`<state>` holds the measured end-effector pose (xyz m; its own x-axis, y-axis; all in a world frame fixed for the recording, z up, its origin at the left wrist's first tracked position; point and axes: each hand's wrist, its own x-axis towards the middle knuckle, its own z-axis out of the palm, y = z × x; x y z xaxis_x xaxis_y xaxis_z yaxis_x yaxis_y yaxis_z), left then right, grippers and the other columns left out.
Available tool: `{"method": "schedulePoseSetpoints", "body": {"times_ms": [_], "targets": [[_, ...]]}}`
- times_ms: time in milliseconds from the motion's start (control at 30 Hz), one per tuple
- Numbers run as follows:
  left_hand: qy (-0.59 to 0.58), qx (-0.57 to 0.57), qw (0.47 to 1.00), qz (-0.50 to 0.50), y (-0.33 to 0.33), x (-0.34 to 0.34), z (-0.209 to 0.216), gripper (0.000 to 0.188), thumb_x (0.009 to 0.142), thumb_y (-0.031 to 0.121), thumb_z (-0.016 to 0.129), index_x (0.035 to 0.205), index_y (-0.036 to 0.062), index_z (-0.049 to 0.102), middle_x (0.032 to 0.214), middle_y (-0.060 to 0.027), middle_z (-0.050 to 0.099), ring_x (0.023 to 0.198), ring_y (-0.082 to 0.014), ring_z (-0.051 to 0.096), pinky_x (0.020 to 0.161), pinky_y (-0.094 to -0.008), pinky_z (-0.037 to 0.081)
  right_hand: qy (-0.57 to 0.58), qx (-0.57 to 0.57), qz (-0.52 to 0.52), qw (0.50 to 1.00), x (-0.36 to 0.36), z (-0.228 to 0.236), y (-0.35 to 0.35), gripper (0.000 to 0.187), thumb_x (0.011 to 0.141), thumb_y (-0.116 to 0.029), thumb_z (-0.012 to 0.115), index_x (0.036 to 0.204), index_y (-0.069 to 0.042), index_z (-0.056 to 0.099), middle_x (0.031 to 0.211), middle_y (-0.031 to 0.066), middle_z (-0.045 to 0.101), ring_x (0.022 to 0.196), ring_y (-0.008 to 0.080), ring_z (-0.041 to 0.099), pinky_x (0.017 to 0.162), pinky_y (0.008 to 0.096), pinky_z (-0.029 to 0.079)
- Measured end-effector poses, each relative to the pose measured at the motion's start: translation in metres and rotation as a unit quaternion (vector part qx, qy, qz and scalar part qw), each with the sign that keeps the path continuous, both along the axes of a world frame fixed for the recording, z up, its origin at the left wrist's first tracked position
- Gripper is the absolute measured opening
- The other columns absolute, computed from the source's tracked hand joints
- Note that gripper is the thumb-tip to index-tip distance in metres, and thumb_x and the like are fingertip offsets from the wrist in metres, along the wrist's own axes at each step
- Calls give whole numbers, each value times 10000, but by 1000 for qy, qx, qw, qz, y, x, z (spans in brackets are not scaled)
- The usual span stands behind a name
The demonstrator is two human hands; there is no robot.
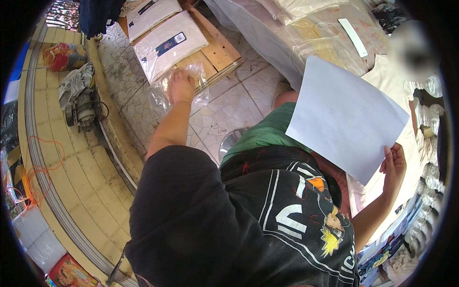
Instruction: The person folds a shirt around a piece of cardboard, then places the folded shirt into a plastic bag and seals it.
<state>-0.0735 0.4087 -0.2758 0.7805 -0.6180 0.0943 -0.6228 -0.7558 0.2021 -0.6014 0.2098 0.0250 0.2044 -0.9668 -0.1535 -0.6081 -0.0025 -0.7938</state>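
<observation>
My right hand (395,163) pinches the lower right corner of a large white sheet (351,117), thumb on top. The sheet is held up beside my lap, over the cream cloth (384,71). At the near edge of a low wooden table, my left hand (181,86) is closed on a crumpled clear plastic bag (201,95); its fingertips are partly hidden. Just beyond that hand lies a folded cream garment (189,29) with a dark tag (165,47). A second folded garment (152,17) sits behind it.
The wooden table (224,50) stands on a tiled floor (224,103). Right of it is a plastic-covered surface (258,26) with a white strip (352,37). A motor (85,111) and a wrapped bundle (64,56) rest on the yellow tiled ledge (71,162) at left.
</observation>
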Motion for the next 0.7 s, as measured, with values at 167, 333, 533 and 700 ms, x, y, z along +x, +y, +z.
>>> {"method": "schedulePoseSetpoints", "body": {"times_ms": [167,333,533,700], "targets": [[-138,8,990,31,-11,-8,-30,539,876,413,450,1346,153,408,1312,-201,377,1208,-334,363,1008,-541,234,-24,-3,1,1000,5,3,5,141,894,-122,582,981,-16,549,774,-12,586,486,-1,369,411,150,291],[-26,98,980,172,-63,-2,7,506,886,434,422,1308,159,462,1306,-129,405,1168,-326,396,958,-528,297,-17,-27,-4,999,-2,7,12,141,896,-104,568,1001,-11,552,761,-13,570,506,6,387,423,154,304],[-60,128,969,202,-77,14,-21,453,860,436,465,1147,97,554,1190,-111,515,1081,-263,512,824,-458,453,-31,-36,-60,997,-6,20,17,133,877,-118,592,957,-16,565,709,-24,551,485,17,402,424,165,319],[-122,28,987,104,-55,22,-47,417,806,318,524,1138,68,559,1128,-124,557,1043,-319,542,840,-466,448,-121,-72,-162,977,-63,20,10,125,863,-128,613,936,-39,566,690,-34,549,455,21,406,415,156,289]]}}
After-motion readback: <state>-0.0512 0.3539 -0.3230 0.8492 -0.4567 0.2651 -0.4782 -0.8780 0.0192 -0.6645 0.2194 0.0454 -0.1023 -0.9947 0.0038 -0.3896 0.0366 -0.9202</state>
